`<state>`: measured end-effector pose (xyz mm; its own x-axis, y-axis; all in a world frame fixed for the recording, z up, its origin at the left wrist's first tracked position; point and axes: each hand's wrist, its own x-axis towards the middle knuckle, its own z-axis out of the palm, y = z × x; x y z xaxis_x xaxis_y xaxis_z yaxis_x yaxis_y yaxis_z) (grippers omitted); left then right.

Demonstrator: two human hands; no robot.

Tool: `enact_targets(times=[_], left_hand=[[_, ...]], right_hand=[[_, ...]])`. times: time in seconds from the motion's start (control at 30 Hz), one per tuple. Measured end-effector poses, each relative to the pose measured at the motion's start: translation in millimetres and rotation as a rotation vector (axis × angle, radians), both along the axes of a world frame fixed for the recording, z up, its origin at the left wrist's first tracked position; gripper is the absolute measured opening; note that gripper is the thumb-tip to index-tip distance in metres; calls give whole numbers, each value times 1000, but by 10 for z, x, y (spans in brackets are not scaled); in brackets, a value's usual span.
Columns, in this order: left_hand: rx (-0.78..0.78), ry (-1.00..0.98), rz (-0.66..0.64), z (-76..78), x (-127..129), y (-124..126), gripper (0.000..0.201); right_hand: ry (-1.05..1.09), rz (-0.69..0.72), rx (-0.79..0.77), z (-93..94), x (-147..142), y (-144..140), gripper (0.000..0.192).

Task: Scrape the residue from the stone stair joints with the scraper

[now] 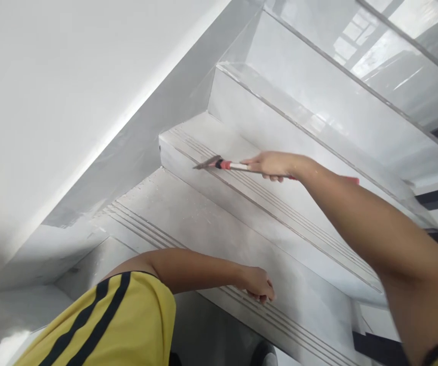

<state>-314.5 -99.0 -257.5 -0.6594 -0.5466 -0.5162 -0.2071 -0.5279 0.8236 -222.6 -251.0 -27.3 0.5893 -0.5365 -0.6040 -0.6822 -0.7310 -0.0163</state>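
My right hand (pixel 274 165) is stretched out over a grey tiled stair and grips a scraper (pixel 219 163) by its white and red handle. Its flat metal blade rests on the grooved front edge of an upper step (pixel 211 134), near the left wall. My left hand (pixel 259 283) rests fingers-down on the grooved nosing of a lower step (pixel 203 223) and holds nothing. The treads look dusty, with pale specks.
A white wall (pixel 58 91) with a grey skirting runs along the left of the stairs. A glass balustrade (pixel 356 66) rises on the right. My knee in yellow shorts with black stripes (pixel 115 320) fills the lower left.
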Motion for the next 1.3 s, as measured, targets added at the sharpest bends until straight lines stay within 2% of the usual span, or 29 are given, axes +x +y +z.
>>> enact_targets(times=[0.07,0.13,0.2,0.37,0.43,0.47,0.53,0.7,0.77,0.8,0.87,1.03,1.1,1.17,1.3], left_hand=[[3,-2,-14,-5,-36,15,12],[8,-11,-20,-9,-41,34,13],[5,-12,-16,-9,-26,47,14],[-17,2,1,6,18,58,13],[-16,-16,-3,28,6,59,11],[-14,-23,-10,47,-9,56,11],[-11,-26,-29,104,-54,42,10],[-17,-17,-27,239,-90,-10,11],[-13,-10,-14,234,-30,1,11],[-5,-5,-9,215,14,15,11],[19,0,1,157,114,49,11],[49,10,21,16,289,44,11],[45,24,20,6,310,1,11],[45,40,11,16,308,-45,11],[63,69,-13,48,257,-113,12]], right_hand=[[-24,24,-6,-11,291,41,57],[-22,27,-8,17,331,52,57],[12,16,-9,64,104,41,58],[109,-95,-14,162,-917,14,64],[99,-111,-15,149,-1071,25,64],[87,-99,-14,126,-1032,40,63],[58,-38,-6,53,-723,94,62],[-51,148,32,-124,634,263,57],[-71,172,35,-115,943,273,57],[-67,171,34,-91,983,257,57],[-31,145,17,-16,839,190,59],[109,9,-17,218,-30,-35,64],[133,-23,-7,262,-148,-86,63],[139,-16,-16,247,-11,-87,62],[60,92,-41,105,722,39,61]])
